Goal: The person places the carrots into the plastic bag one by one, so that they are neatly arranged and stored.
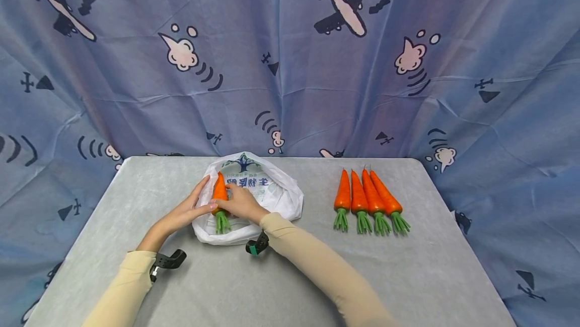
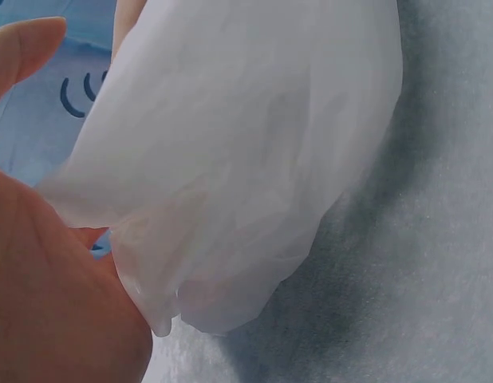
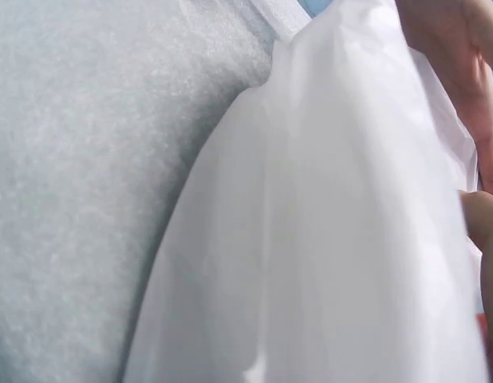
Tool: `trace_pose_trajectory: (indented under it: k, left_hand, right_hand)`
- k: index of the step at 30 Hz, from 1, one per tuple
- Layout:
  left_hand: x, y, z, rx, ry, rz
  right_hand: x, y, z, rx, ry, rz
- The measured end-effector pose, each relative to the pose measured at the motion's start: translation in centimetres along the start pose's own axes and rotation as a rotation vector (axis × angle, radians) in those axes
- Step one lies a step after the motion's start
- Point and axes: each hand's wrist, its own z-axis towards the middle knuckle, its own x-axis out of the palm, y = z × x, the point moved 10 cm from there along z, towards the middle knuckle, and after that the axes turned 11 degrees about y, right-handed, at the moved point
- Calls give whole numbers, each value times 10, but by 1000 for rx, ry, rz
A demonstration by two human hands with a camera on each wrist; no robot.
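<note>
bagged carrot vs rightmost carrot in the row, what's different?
Place: the bagged carrot lies in the mouth of the white bag; the rightmost carrot lies directly on the table.
Contact: the right hand grips the bagged carrot; no hand touches the rightmost carrot.
Pose: the bagged carrot points nearly straight away from the person; the rightmost carrot slants, tip leftward.
Shared: orange body, green stems at the near end.

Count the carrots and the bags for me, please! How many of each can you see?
Carrots: 5 in sight (4 loose carrots in a row on the table, plus 1 held carrot in the bag's opening)
White plastic bag: 1
Total: 6

Part of the bag's inside is hidden, so I count only what shows.
</note>
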Motion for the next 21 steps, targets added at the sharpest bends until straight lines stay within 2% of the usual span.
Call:
trace_pose_trajectory:
  k: [10,16,21]
  left_hand:
    - [-1,2,-1,-34,-6,13]
    - [-1,0,-2,-42,-4,28]
    - [-1,0,-3,-55,-1,30]
  right_hand:
    - [4,-3,3,1,32,20]
    - [8,-5,2,0,98,113]
    - [10,-7,2,1,114,150]
